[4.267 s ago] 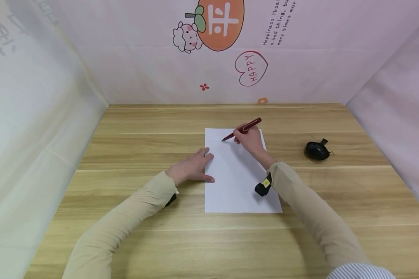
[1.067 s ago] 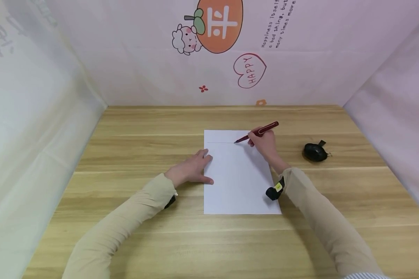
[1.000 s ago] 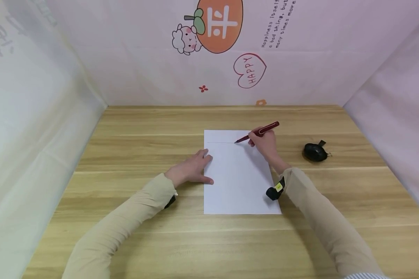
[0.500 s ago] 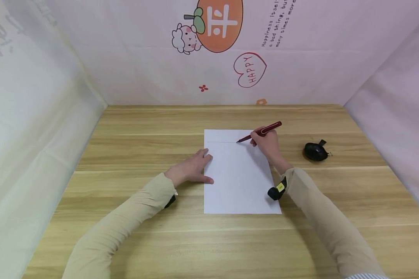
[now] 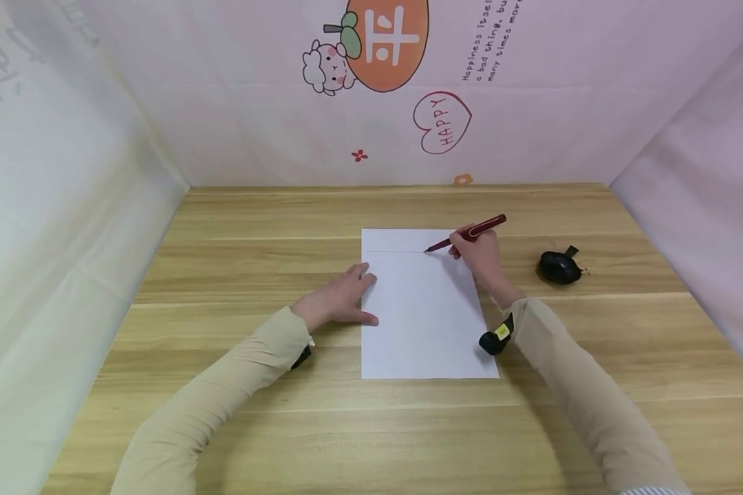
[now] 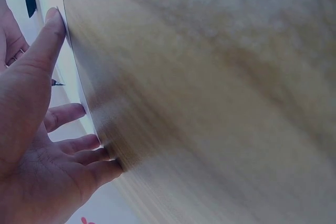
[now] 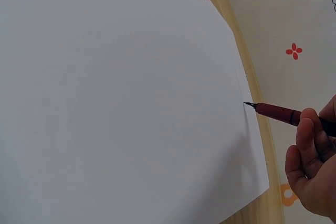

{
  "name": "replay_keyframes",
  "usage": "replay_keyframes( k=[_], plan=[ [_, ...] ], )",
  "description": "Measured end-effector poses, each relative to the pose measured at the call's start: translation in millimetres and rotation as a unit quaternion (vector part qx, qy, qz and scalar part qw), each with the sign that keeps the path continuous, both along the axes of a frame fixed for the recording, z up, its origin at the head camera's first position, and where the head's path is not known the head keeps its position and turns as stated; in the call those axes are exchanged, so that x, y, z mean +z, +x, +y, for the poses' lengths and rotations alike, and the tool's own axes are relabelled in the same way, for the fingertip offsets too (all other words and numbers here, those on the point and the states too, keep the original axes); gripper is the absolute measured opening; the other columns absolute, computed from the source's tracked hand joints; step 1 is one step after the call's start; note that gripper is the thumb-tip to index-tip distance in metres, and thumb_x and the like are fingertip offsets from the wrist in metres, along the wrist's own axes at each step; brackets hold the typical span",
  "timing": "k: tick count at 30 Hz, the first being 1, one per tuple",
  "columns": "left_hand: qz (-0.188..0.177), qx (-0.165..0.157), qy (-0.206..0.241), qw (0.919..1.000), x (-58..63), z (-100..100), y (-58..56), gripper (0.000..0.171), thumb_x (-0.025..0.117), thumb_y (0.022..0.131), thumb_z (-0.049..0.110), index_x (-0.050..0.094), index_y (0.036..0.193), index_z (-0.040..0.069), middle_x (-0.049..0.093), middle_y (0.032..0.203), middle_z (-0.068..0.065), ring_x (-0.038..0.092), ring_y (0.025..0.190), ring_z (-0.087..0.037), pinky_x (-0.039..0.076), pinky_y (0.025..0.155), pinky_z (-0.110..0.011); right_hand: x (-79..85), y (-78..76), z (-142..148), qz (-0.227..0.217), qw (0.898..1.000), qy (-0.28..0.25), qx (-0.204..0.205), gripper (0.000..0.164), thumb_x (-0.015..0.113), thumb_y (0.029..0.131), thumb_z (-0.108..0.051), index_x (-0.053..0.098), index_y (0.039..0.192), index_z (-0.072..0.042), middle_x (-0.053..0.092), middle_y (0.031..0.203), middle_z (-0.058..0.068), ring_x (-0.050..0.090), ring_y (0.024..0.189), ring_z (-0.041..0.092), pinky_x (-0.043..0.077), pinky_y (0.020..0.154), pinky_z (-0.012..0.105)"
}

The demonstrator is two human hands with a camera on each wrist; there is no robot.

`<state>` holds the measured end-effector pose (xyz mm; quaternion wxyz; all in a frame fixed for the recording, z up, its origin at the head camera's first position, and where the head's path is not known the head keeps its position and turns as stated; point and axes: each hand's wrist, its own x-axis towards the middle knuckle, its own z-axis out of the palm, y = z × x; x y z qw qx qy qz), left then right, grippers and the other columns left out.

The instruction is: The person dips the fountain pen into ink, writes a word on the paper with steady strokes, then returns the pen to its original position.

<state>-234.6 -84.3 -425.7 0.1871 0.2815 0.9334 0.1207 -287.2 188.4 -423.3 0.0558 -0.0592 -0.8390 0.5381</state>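
Observation:
A white sheet of paper lies on the wooden table, with one thin horizontal line near its top edge. My right hand pinches a dark red fountain pen over the upper right of the sheet. In the right wrist view the nib of the fountain pen sits right at the line's end. My left hand rests with spread fingers on the sheet's left edge. In the left wrist view the thumb and fingertips of the left hand lie along that edge.
A small black rounded object with a tab lies on the table to the right of the sheet. Printed white cloth hangs behind the table and along both sides. A black wrist camera hangs over the sheet's right edge.
My right hand has moved right with the fountain pen, and the drawn line has grown longer toward the right. My left hand and the paper have stayed in place.

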Motion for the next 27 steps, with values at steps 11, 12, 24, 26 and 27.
replay_keyframes(
  k=[11, 12, 24, 26, 27],
  plan=[
    [-0.003, 0.002, -0.002, 1.0000, 0.8, -1, -0.1, 0.087, 0.070, 0.078, 0.050, 0.033, 0.143, 0.006, 0.017, 0.155, -0.020, 0.028, 0.141, -0.034, 0.030, 0.114, -0.043, -2.7, -0.6, 6, -0.007, 1.000, -0.009, -0.005, 0.021, 0.056, 0.090, -0.017, 0.060, 0.102, 0.000, 0.059, 0.059, -0.009, 0.058, 0.056, 0.005, 0.049, 0.057, 0.026],
    [-0.004, 0.002, -0.003, 1.0000, 0.8, 0, -0.3, 0.087, 0.070, 0.078, 0.050, 0.033, 0.143, 0.006, 0.017, 0.155, -0.020, 0.027, 0.141, -0.034, 0.030, 0.114, -0.043, -2.7, -0.5, 6, -0.005, 1.000, -0.010, -0.006, 0.021, 0.056, 0.090, -0.017, 0.060, 0.102, 0.000, 0.059, 0.059, -0.009, 0.058, 0.055, 0.005, 0.049, 0.057, 0.025],
    [-0.005, 0.001, -0.002, 1.0000, -0.3, -2, -2.1, 0.087, 0.070, 0.077, 0.050, 0.033, 0.143, 0.007, 0.016, 0.155, -0.019, 0.027, 0.141, -0.034, 0.029, 0.115, -0.043, -2.3, -1.0, 10, 0.019, 0.999, -0.040, -0.021, 0.016, 0.055, 0.087, -0.010, 0.061, 0.095, 0.003, 0.056, 0.051, -0.012, 0.055, 0.048, 0.002, 0.045, 0.046, 0.017],
    [-0.006, 0.001, -0.001, 1.0000, -0.7, -2, -1.9, 0.087, 0.070, 0.078, 0.050, 0.033, 0.143, 0.007, 0.016, 0.155, -0.019, 0.027, 0.141, -0.034, 0.029, 0.115, -0.043, -3.2, -0.8, 11, 0.018, 0.999, -0.039, -0.022, 0.016, 0.055, 0.087, -0.010, 0.061, 0.095, 0.003, 0.056, 0.051, -0.012, 0.055, 0.048, 0.002, 0.045, 0.046, 0.016],
    [-0.007, 0.001, -0.001, 1.0000, -0.9, -2, -1.8, 0.087, 0.070, 0.078, 0.051, 0.033, 0.143, 0.007, 0.016, 0.155, -0.019, 0.027, 0.141, -0.034, 0.029, 0.115, -0.043, -3.7, -0.7, 12, 0.016, 0.999, -0.039, -0.022, 0.016, 0.054, 0.087, -0.010, 0.061, 0.095, 0.003, 0.056, 0.052, -0.012, 0.055, 0.048, 0.002, 0.044, 0.045, 0.016]
  ],
)
